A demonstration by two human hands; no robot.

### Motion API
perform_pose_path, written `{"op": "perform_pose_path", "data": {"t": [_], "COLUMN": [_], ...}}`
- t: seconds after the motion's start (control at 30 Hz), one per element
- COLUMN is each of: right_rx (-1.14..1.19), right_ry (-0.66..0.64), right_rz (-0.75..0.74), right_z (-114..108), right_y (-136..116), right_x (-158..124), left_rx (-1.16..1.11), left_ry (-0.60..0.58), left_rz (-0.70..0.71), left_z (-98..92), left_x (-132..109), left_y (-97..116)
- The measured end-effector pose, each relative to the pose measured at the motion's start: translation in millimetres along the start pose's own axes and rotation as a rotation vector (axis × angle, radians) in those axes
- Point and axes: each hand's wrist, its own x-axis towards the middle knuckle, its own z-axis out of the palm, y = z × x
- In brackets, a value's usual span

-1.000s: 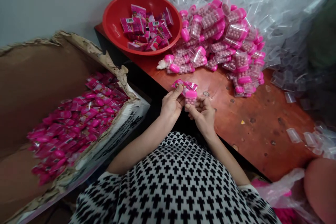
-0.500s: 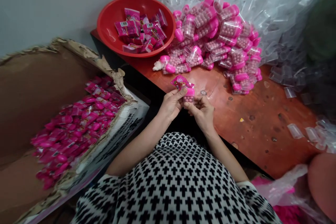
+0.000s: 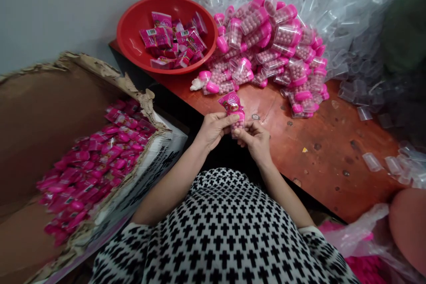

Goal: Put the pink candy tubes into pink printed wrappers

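Note:
Both hands grip one small clear candy bottle (image 3: 237, 128) full of pink balls, just over the table's front edge. A printed pink wrapper (image 3: 230, 100) sits over its capped upper end and stands up above it. My left hand (image 3: 214, 131) is closed on the bottle from the left, the thumb pressing near the cap. From the right, my right hand (image 3: 255, 140) pinches the bottle's lower part between thumb and fingers. Behind them on the table lies a heap of similar pink-capped bottles (image 3: 276, 40), without wrappers.
A red bowl (image 3: 128, 46) of pink packets stands at the table's back left. A torn cardboard box (image 3: 146, 97) at the left holds wrapped bottles. Clear empty tubes (image 3: 353, 91) pile up at the right of the wooden table (image 3: 326, 159). A plastic bag (image 3: 369, 230) lies lower right.
The left thumb has shifted down a little on the bottle, so more of the wrapper shows, standing more upright. Both hands still hold the bottle. The whole view has shifted slightly.

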Motion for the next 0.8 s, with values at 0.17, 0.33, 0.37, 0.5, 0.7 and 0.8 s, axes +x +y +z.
{"op": "perform_pose_path", "data": {"t": [0.17,0.33,0.37,0.5,0.7,0.8], "right_rx": [0.058,-0.075,-0.079,-0.162,-0.149,-0.106], "right_ry": [-0.035,-0.017,-0.027,-0.145,-0.208,-0.249], "right_rz": [0.075,-0.032,-0.029,-0.035,-0.092,-0.089], "right_z": [-1,1,0,-15,-24,-13], "right_y": [-3,-3,-2,-7,-44,-48], "right_x": [3,1,1,8,37,49], "left_rx": [0.011,0.031,0.054,0.296,0.644,0.692], "left_ry": [-0.02,0.08,0.085,0.06,-0.09,-0.072], "left_rz": [-0.017,0.03,0.049,0.124,0.111,0.123], "left_z": [3.0,6.2,5.9,1.3,4.9,8.0], "left_x": [-2,-2,-3,-9,-20,-22], "left_y": [-1,-3,-3,0,-2,-7]}}
